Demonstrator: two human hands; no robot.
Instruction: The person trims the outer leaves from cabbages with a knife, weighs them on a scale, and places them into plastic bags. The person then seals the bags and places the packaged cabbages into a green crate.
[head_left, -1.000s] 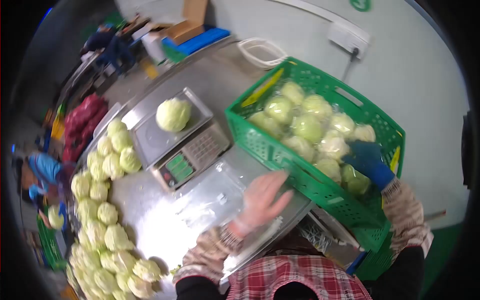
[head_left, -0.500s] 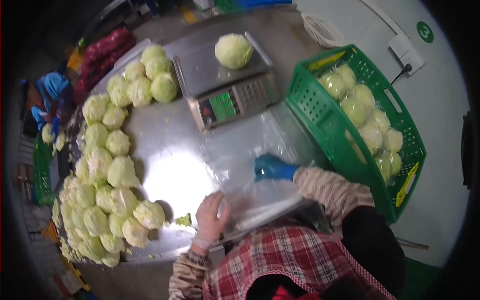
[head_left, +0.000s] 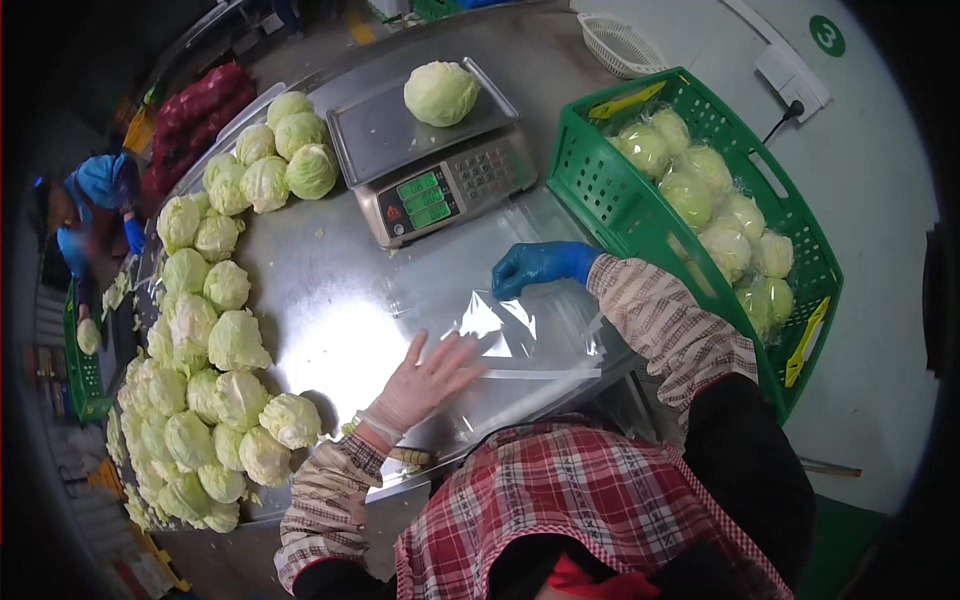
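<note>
My right hand (head_left: 530, 269), in a blue glove, is closed on a clear plastic bag (head_left: 510, 325) and lifts part of it above a stack of flat plastic. My left hand (head_left: 428, 378), in a clear thin glove, is spread palm down at the bag's left side, fingers apart. Beyond the hands, a single cabbage (head_left: 441, 94) rests on the plate of a digital scale (head_left: 448, 190) with a lit green display. Many loose cabbages (head_left: 237, 340) are heaped along the left side of the metal table (head_left: 330, 270).
A green crate (head_left: 640, 210) of wrapped cabbages (head_left: 687, 199) stands right of the table, with a white basket (head_left: 620, 46) behind it. Red mesh sacks (head_left: 200, 112) lie at the back left. A co-worker in blue (head_left: 100, 190) is at the far left.
My right hand has moved away from my body, raising the plastic. My left hand has moved forward and right, its fingers now spread near the bag. The co-worker's arm has shifted.
</note>
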